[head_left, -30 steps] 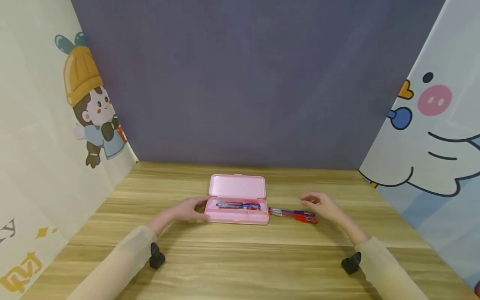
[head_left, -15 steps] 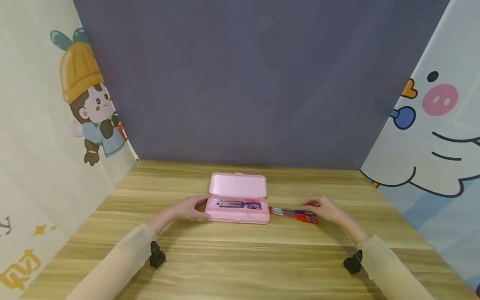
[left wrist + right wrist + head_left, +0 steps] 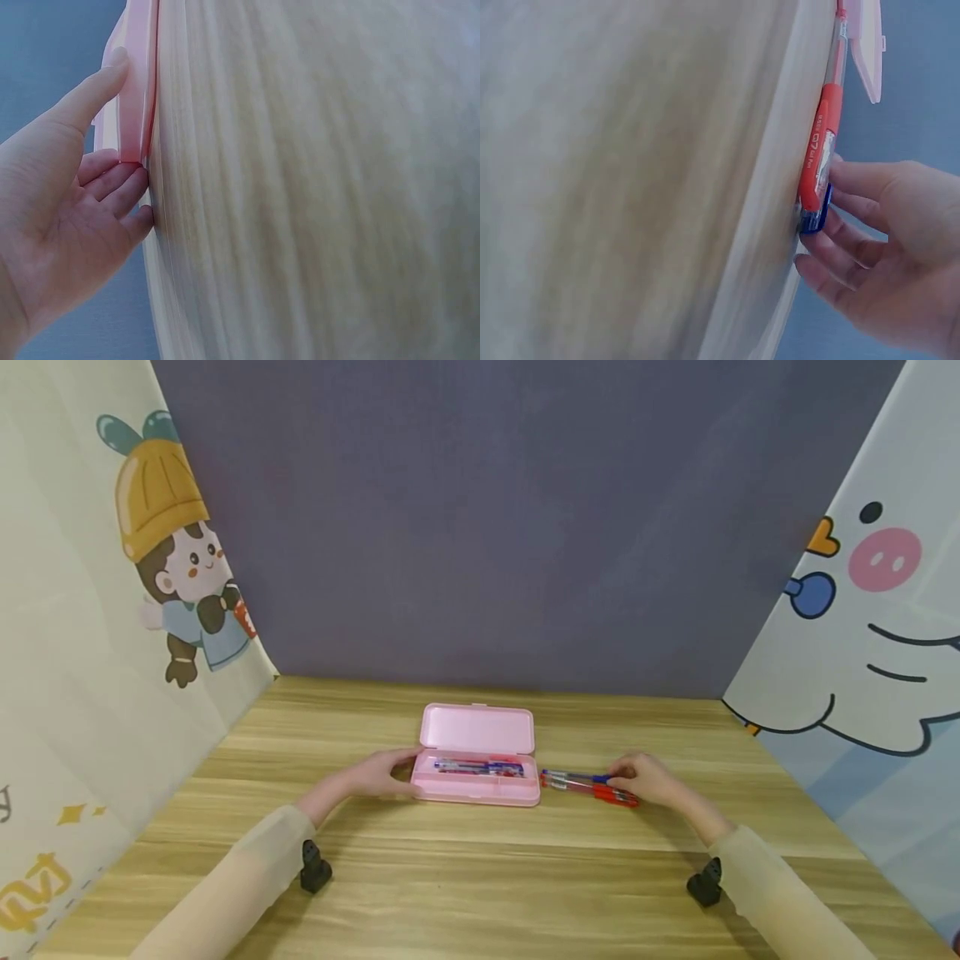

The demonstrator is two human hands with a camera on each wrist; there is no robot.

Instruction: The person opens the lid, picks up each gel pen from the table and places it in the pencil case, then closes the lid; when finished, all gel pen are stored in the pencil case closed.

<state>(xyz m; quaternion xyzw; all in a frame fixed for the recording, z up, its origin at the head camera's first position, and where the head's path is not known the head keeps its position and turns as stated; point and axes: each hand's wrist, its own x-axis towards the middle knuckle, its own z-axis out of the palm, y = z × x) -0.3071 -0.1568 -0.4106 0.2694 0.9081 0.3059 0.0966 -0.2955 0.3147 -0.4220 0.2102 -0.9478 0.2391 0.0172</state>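
A pink pencil case (image 3: 477,729) lies open on the table with its lid folded back; blue and red pens (image 3: 472,768) lie in its rear compartment. My left hand (image 3: 380,773) grips the left end of the case, its thumb on the case's side in the left wrist view. To the right of the case my right hand (image 3: 647,778) pinches the blue end of a blue pen (image 3: 573,776) between thumb and fingers. Just in front of it lies a red pen (image 3: 617,795), which overlaps most of the blue one in the right wrist view.
The wooden table (image 3: 450,885) runs back to a dark grey panel (image 3: 510,527). Cartoon-printed walls (image 3: 67,610) stand at both sides. The case's front compartment (image 3: 457,788) shows bare pink plastic. Black wrist cameras (image 3: 315,867) sit on both sleeves.
My right hand has come down slightly and now pinches the blue pen, which has shifted a little away from the red one. The left hand stays on the case. The head view tilts slightly.
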